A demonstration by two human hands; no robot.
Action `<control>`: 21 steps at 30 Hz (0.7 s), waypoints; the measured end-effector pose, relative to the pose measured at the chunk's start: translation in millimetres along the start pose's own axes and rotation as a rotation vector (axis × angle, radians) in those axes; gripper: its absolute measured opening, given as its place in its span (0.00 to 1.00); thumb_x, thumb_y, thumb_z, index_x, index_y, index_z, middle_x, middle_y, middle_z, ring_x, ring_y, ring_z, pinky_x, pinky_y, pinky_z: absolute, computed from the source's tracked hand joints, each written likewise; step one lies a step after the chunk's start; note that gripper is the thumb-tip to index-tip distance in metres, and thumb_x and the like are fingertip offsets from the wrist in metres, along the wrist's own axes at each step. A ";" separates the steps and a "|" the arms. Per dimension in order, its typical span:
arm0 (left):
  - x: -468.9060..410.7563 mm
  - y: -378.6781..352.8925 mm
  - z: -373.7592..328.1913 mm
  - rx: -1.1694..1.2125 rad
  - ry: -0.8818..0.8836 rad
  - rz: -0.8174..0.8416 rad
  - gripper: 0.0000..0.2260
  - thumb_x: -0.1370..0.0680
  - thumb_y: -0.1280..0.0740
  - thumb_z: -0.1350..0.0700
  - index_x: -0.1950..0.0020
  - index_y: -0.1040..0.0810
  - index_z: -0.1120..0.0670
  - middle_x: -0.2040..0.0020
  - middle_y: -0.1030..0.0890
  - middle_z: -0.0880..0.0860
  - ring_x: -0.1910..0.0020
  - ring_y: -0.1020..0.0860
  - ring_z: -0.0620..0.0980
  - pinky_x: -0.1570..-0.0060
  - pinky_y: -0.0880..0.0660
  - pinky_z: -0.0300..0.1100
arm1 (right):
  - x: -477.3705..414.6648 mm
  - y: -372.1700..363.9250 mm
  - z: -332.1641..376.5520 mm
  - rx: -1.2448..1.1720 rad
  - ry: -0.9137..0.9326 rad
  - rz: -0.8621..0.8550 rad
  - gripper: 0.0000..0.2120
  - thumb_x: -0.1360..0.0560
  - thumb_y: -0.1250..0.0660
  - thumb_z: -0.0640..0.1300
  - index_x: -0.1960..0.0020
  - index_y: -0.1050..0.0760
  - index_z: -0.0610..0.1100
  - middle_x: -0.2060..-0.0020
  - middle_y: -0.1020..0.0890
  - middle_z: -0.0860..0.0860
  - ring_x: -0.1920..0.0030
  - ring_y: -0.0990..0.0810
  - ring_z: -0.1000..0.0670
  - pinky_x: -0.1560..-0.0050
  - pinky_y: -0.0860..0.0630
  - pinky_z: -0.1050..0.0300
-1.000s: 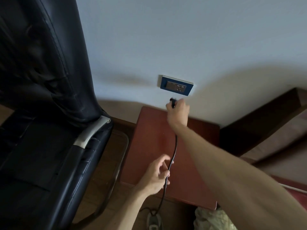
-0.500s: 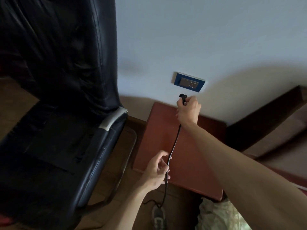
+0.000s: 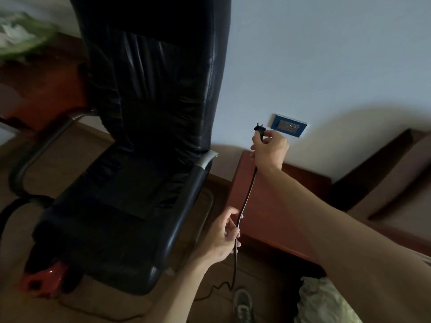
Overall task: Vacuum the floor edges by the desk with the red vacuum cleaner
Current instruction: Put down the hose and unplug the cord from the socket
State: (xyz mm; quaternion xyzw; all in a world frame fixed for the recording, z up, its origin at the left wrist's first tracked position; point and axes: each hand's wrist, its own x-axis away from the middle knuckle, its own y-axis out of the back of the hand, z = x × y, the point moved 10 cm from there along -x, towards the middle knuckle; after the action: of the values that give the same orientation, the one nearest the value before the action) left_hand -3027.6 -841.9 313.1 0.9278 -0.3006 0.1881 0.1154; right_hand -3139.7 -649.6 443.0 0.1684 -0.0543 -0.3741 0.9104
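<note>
wall (image 3: 326, 54): pale grey-blue, behind the grip, soft shadow on it to the right | socket (image 3: 289, 125): blue plate, just right of the upper grip | chair (image 3: 144, 136): black leather, left | cabinet (image 3: 279, 206): red-brown, directly below | floor (image 3: 70, 159): brown, lower left | desk (image 3: 46, 89): red-brown, blurred, far left | light: dim

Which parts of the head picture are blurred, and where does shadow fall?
Head view: the green thing at top left is smeared by motion; the plug, cord and socket are fairly sharp; a broad soft shadow lies on the wall right of the socket; the chair is nearly black, with little detail.
</note>
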 end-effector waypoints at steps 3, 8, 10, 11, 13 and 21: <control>42.1 26.1 -6.1 -0.025 -0.041 -0.014 0.14 0.20 0.40 0.65 0.42 0.30 0.46 0.57 0.27 0.54 0.64 0.20 0.51 0.58 0.19 0.63 | 40.7 -9.1 36.3 -0.044 0.019 0.021 0.08 0.22 0.34 0.44 0.48 0.23 0.38 0.69 0.18 0.42 0.77 0.23 0.48 0.73 0.21 0.49; 121.0 70.5 -18.2 -0.020 -0.096 -0.045 0.13 0.19 0.41 0.65 0.43 0.30 0.47 0.57 0.26 0.54 0.63 0.21 0.51 0.57 0.20 0.65 | 113.1 -28.7 103.1 -0.080 0.067 0.081 0.09 0.21 0.34 0.45 0.48 0.26 0.39 0.64 0.17 0.39 0.76 0.22 0.49 0.77 0.24 0.54; 149.7 91.2 -24.7 -0.018 -0.112 -0.068 0.12 0.19 0.41 0.65 0.42 0.30 0.49 0.57 0.26 0.55 0.63 0.21 0.51 0.56 0.20 0.65 | 141.1 -37.0 135.0 -0.072 0.104 0.114 0.08 0.21 0.34 0.45 0.50 0.27 0.40 0.65 0.17 0.39 0.77 0.23 0.48 0.75 0.21 0.49; 163.4 101.3 -28.8 -0.013 -0.122 -0.078 0.12 0.19 0.41 0.65 0.43 0.29 0.48 0.57 0.26 0.55 0.62 0.21 0.51 0.56 0.19 0.64 | 154.5 -40.7 151.4 -0.072 0.125 0.132 0.08 0.20 0.34 0.45 0.50 0.27 0.40 0.65 0.18 0.39 0.77 0.23 0.49 0.76 0.21 0.50; 190.7 121.0 -39.5 -0.009 -0.138 -0.103 0.13 0.19 0.41 0.65 0.46 0.29 0.46 0.58 0.26 0.54 0.62 0.21 0.51 0.56 0.19 0.62 | 180.1 -47.5 185.3 -0.065 0.173 0.165 0.07 0.20 0.34 0.44 0.50 0.28 0.41 0.64 0.18 0.39 0.78 0.24 0.50 0.78 0.24 0.55; 285.9 180.4 -90.3 -0.020 -0.206 -0.249 0.12 0.19 0.40 0.65 0.47 0.30 0.47 0.56 0.28 0.56 0.62 0.21 0.50 0.55 0.18 0.56 | 259.3 -63.7 307.9 -0.089 0.327 0.290 0.06 0.19 0.35 0.46 0.48 0.30 0.44 0.60 0.19 0.39 0.74 0.22 0.49 0.75 0.22 0.56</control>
State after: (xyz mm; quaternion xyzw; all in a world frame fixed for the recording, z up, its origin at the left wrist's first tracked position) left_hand -2947.3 -1102.4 532.4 0.9712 -0.1953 0.0730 0.1156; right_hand -3066.0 -955.1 702.5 0.1767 0.0871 -0.2092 0.9578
